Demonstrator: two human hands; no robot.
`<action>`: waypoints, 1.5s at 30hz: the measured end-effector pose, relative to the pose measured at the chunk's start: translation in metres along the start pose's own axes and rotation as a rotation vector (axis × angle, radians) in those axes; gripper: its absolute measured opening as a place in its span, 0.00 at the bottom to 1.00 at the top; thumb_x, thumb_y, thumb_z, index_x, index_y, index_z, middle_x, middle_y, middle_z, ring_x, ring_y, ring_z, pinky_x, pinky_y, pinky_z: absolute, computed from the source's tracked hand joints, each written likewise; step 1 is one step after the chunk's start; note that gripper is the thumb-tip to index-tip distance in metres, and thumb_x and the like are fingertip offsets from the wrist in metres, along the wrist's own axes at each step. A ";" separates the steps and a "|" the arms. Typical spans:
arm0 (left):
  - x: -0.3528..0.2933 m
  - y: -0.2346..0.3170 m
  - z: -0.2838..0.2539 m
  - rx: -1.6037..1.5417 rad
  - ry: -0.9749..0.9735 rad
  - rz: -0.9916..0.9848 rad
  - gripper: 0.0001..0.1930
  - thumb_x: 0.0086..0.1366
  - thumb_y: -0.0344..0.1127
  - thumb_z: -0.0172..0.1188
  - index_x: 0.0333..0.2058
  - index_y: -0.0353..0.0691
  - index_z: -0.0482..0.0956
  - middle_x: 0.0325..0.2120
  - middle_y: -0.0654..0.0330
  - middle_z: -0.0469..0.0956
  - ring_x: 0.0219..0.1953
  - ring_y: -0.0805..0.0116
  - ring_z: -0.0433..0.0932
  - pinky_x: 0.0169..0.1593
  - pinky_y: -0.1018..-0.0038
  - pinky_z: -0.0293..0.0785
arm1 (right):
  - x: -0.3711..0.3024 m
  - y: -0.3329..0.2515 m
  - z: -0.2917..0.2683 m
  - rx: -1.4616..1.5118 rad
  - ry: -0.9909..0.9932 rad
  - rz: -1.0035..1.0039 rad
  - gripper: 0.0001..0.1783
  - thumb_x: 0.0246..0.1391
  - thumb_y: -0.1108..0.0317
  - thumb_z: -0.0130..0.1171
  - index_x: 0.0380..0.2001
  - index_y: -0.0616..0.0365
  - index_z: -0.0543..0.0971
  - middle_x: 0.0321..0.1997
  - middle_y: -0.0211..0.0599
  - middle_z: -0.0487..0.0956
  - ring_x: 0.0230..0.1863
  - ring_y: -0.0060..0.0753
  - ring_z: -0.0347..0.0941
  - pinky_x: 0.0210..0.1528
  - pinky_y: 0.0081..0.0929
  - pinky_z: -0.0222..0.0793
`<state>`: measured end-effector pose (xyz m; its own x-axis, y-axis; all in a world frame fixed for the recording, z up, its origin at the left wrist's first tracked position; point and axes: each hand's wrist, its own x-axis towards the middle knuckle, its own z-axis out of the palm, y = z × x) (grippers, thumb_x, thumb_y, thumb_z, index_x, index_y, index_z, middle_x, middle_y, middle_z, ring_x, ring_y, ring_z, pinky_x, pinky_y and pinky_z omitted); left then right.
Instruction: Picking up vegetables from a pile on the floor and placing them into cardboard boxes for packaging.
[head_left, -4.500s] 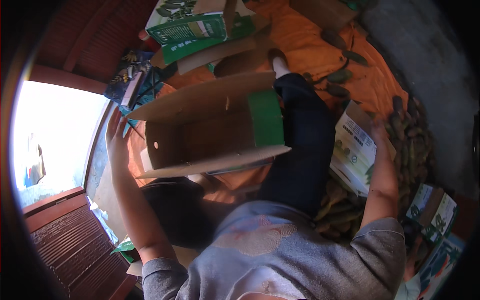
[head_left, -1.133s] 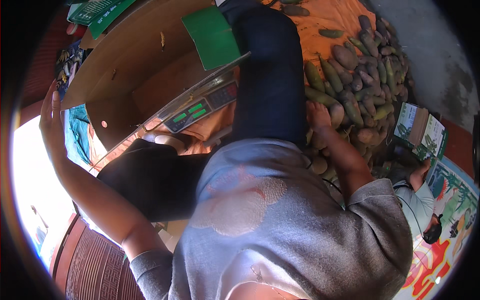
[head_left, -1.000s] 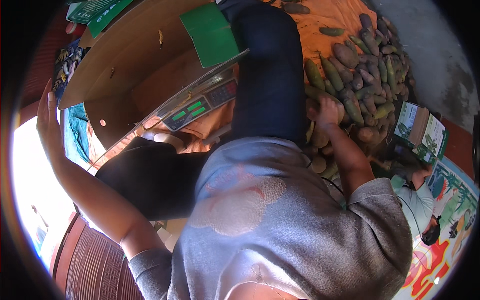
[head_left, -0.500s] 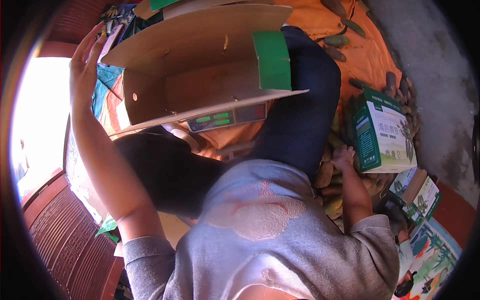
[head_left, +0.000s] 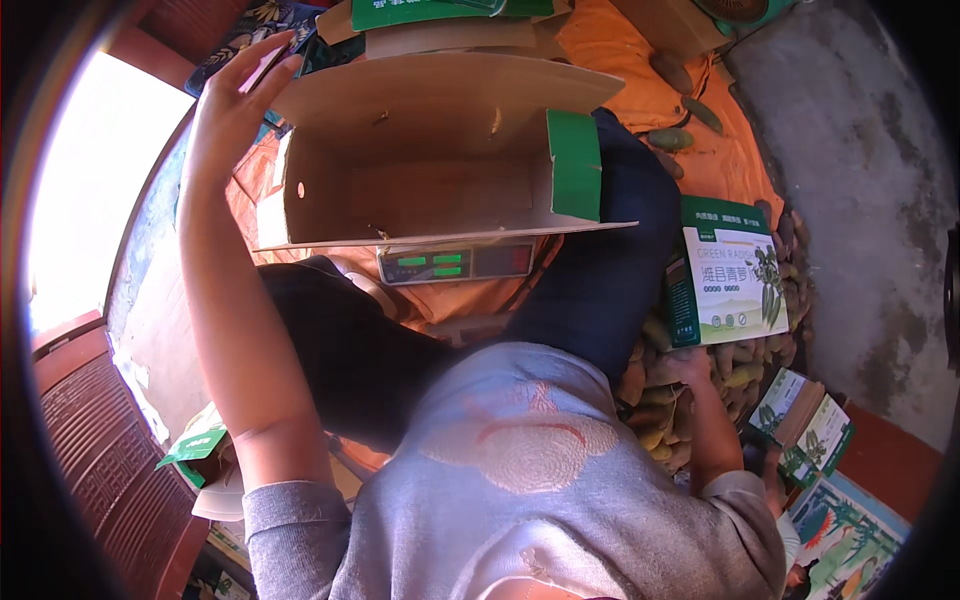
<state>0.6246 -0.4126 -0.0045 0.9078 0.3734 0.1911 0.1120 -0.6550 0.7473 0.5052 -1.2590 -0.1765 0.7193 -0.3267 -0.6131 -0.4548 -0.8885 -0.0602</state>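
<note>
An open cardboard box (head_left: 430,190), tan inside with a green end flap (head_left: 574,165), sits between my legs. Just in front of it shows a scale (head_left: 455,264) with lit green displays. My left hand (head_left: 238,100) is raised at the box's far left corner, fingers stretched and apart; whether it touches the flap is unclear. Low on the right, my right hand (head_left: 688,366) reaches into a heap of green and brownish radishes (head_left: 740,375). Its fingers are blurred, and I cannot tell whether they hold one. A white and green printed carton (head_left: 738,285) stands right beyond that hand.
Loose radishes (head_left: 670,139) lie on an orange sheet (head_left: 600,45) at the far right. Another green-topped carton (head_left: 450,12) stands behind the open box. Smaller printed boxes (head_left: 800,425) are at the lower right, near another person's arm (head_left: 773,480). Grey floor (head_left: 850,180) runs along the right.
The view has shifted, and the open box and printed carton appear at slightly different angles. My left hand stays by the box's far left corner; my right hand stays low at the heap, now blurred.
</note>
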 end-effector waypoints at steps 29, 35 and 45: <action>-0.019 -0.006 0.012 0.141 -0.215 0.117 0.13 0.65 0.40 0.62 0.41 0.37 0.83 0.30 0.46 0.81 0.38 0.46 0.80 0.43 0.59 0.75 | -0.081 -0.661 0.092 -0.152 -0.478 -1.004 0.40 0.50 0.48 0.71 0.58 0.65 0.72 0.48 0.47 0.82 0.52 0.42 0.79 0.48 0.36 0.79; -0.019 -0.012 0.008 0.128 -0.212 0.071 0.11 0.65 0.38 0.61 0.40 0.37 0.83 0.31 0.45 0.81 0.38 0.45 0.81 0.44 0.58 0.76 | -0.047 -0.647 0.162 0.177 -0.936 -0.530 0.49 0.64 0.45 0.55 0.74 0.56 0.43 0.76 0.47 0.47 0.69 0.52 0.62 0.56 0.49 0.78; -0.008 0.008 0.013 0.171 -0.297 0.048 0.12 0.66 0.38 0.60 0.40 0.35 0.83 0.30 0.42 0.80 0.37 0.41 0.78 0.42 0.58 0.75 | -0.012 -0.642 0.157 -0.776 -0.713 -0.752 0.34 0.63 0.53 0.51 0.65 0.65 0.65 0.62 0.57 0.72 0.55 0.53 0.75 0.56 0.46 0.71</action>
<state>0.6239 -0.4297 -0.0080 0.9889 0.1481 0.0113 0.1093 -0.7775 0.6193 0.7064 -0.6340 -0.2543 0.1176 0.3613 -0.9250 0.5313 -0.8098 -0.2488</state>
